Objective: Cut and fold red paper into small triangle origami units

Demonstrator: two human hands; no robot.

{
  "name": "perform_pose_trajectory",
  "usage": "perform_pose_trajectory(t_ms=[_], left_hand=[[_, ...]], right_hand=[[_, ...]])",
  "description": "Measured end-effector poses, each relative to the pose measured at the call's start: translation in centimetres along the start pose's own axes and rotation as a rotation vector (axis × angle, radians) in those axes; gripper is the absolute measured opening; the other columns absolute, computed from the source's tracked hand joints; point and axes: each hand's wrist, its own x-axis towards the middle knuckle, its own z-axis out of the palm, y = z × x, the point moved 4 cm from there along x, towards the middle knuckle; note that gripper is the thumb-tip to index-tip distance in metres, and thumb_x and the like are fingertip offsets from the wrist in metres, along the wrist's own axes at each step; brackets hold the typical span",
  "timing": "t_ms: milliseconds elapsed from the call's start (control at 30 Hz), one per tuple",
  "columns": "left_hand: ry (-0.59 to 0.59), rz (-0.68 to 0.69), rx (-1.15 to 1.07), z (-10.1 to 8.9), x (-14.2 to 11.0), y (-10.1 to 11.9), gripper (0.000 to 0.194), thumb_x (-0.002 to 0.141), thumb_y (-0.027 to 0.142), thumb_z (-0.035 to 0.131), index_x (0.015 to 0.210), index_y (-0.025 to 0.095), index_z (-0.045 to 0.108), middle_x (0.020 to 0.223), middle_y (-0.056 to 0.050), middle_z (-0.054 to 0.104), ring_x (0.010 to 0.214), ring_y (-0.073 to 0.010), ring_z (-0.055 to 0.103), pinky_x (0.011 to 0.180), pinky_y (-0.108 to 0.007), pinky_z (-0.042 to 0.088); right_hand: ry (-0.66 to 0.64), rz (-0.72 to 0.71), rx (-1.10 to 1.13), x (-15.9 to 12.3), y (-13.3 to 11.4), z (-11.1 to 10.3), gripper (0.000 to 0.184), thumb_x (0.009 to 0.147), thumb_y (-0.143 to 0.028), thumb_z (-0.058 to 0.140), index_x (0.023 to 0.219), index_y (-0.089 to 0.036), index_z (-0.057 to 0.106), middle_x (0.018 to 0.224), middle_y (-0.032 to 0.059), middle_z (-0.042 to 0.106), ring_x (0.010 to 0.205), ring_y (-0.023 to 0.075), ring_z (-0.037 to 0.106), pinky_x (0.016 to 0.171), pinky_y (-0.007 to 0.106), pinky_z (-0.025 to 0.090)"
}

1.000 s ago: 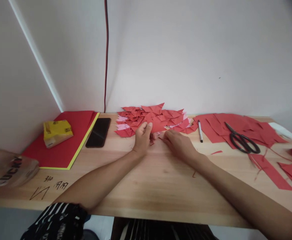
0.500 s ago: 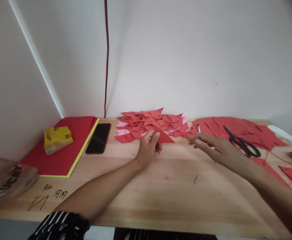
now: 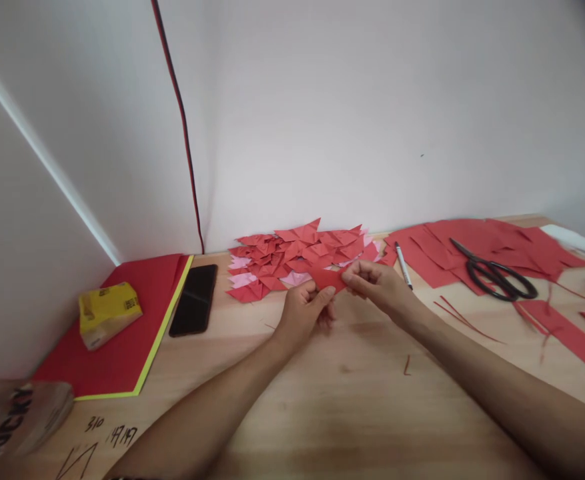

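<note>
- Left hand (image 3: 305, 310) pinches small red paper piece (image 3: 326, 278), thumb on top, fingers curled beneath.
- Right hand (image 3: 375, 287) pinches the piece's right end, thumb and index pressed together.
- Piece is up in both hands, at near edge of paper heap (image 3: 297, 250), the landmark: folded red and pink bits against wall.
- Phone (image 3: 193, 300): left of heap, screen dark.
- Red sheets (image 3: 157, 293), yellow edge showing: farther left of heap, yellow packet (image 3: 109, 310) on top.
- Clear container (image 3: 22, 419), dark lettering: far left and nearer than heap.
- Marker (image 3: 403, 265): just right of heap.
- Cut red paper (image 3: 442, 245): right of heap, black-handled scissors (image 3: 502, 279) lying on it, handles partly over wood.
- Thin red strips (image 3: 465, 320): right and nearer than heap.
</note>
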Motion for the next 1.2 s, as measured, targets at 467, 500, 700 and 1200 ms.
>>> perform_pose_trajectory(t_ms=[467, 500, 700, 1200], left_hand=[[0.047, -0.042, -0.012, 0.8, -0.5, 0.3, 0.034, 0.081, 0.047, 0.061, 0.077, 0.015, 0.050, 0.059, -0.003, 0.065, 0.042, -0.0105, 0.057, 0.040, -0.019, 0.040], [0.061, -0.054, 0.003, 0.8, -0.5, 0.3, 0.033, 0.081, 0.046, 0.061, 0.078, 0.015, 0.051, 0.058, -0.002, 0.064, 0.040, -0.0102, 0.056, 0.038, -0.019, 0.038], [0.117, -0.084, 0.028, 0.9, -0.5, 0.3, 0.029, 0.081, 0.042, 0.060, 0.077, 0.015, 0.051, 0.051, 0.001, 0.061, 0.033, -0.0084, 0.051, 0.035, -0.017, 0.036], [0.133, -0.072, 0.034, 0.7, -0.5, 0.4, 0.031, 0.080, 0.044, 0.062, 0.076, 0.015, 0.051, 0.051, 0.000, 0.062, 0.033, -0.0077, 0.049, 0.036, -0.016, 0.036]], right_hand=[[0.038, 0.060, 0.085, -1.4, 0.8, 2.6, 0.042, 0.078, -0.059, 0.064, 0.071, -0.021, 0.047, 0.060, -0.0029, 0.051, 0.056, 0.0138, 0.049, 0.053, 0.029, 0.037], [0.046, 0.062, 0.096, -1.4, 0.8, 2.6, 0.041, 0.079, -0.058, 0.064, 0.072, -0.021, 0.048, 0.060, -0.0029, 0.051, 0.057, 0.0136, 0.048, 0.053, 0.029, 0.037], [0.115, 0.090, 0.169, -1.7, 0.4, 2.4, 0.039, 0.078, -0.051, 0.067, 0.066, -0.021, 0.045, 0.058, -0.0054, 0.044, 0.054, 0.0105, 0.040, 0.052, 0.027, 0.031], [0.158, 0.087, 0.523, -0.7, 1.6, 1.4, 0.030, 0.082, -0.042, 0.066, 0.071, -0.021, 0.048, 0.059, -0.0054, 0.047, 0.054, 0.0095, 0.039, 0.054, 0.026, 0.029]])
